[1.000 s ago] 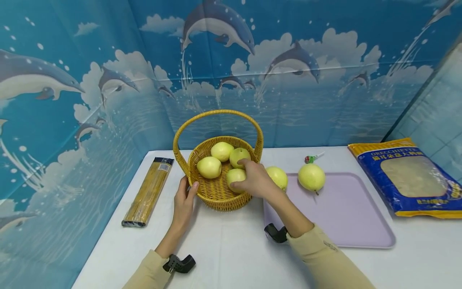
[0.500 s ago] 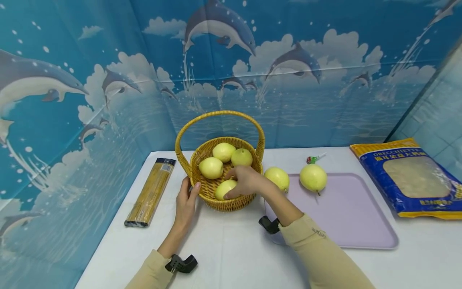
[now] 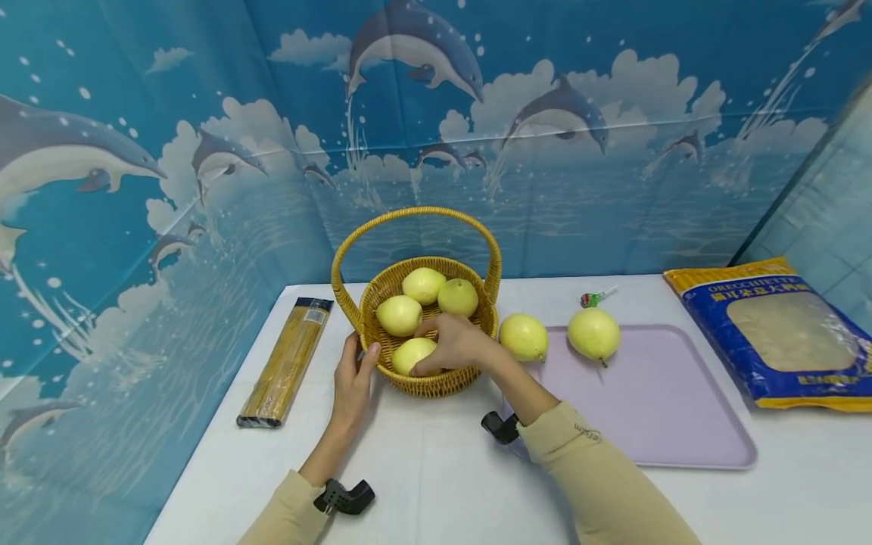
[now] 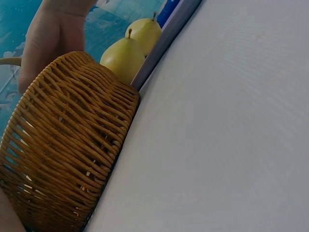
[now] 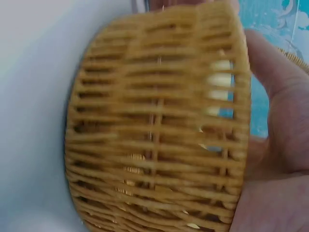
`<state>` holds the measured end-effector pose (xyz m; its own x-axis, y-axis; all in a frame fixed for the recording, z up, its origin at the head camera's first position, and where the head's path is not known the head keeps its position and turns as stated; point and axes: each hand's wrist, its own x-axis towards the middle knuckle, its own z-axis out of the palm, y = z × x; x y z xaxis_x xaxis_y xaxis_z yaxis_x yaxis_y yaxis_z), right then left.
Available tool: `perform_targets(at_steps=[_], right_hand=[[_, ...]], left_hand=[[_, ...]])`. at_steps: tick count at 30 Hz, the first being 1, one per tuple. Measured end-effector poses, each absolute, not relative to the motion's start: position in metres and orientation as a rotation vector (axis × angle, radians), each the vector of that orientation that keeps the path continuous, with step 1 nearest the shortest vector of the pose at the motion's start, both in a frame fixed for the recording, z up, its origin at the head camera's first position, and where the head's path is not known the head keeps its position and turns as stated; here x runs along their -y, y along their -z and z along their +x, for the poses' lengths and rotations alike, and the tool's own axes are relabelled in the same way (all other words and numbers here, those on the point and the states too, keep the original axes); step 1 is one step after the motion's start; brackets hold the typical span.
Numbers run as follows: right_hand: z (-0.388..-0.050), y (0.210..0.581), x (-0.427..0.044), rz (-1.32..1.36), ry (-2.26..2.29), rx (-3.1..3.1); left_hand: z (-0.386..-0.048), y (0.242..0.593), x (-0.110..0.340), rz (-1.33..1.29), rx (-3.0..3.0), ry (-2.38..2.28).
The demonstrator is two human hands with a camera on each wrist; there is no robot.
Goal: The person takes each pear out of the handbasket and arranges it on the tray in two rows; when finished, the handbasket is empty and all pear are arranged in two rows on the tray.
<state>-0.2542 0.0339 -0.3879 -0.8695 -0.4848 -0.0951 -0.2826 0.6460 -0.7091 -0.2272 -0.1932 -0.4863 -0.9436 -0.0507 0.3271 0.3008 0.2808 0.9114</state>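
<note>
A wicker basket (image 3: 436, 386) with a tall arched handle stands on the white table, with several pale green-yellow pears inside. My left hand (image 3: 353, 386) holds its left side, the thumb by the rim and the fingers against the outer wall. Reaching over the right rim, my right hand (image 3: 453, 344) grips the front pear (image 3: 412, 353) low in the basket; its fingertips are partly hidden. Behind that one lie a left pear (image 3: 399, 316), a back pear (image 3: 424, 285) and a greener pear (image 3: 458, 297). In the right wrist view, the woven wall (image 5: 159, 121) hides the held fruit.
Right of the basket, a pear (image 3: 523, 337) sits by the lilac tray (image 3: 668, 409), and another pear (image 3: 594, 335) at the tray's back edge. A lollipop (image 3: 598, 297) lies behind. A blue and yellow pasta bag (image 3: 777, 333) is far right, a long noodle pack (image 3: 286, 363) left.
My right hand has moved from the basket's right side towards its front left, and the pear in its grip has shifted the same way. My left hand stays on the basket.
</note>
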Motion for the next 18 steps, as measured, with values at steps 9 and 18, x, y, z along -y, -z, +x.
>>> perform_targets(at_steps=[9,18], right_hand=[[-0.231,0.381,-0.05,-0.539,1.329,-2.726],[-0.2,0.365,-0.094,-0.399,1.548,-2.717]], left_hand=[[-0.227,0.485,0.191,-0.216,2.283,1.695],[-0.226,0.486,0.194,-0.204,2.287,1.712]])
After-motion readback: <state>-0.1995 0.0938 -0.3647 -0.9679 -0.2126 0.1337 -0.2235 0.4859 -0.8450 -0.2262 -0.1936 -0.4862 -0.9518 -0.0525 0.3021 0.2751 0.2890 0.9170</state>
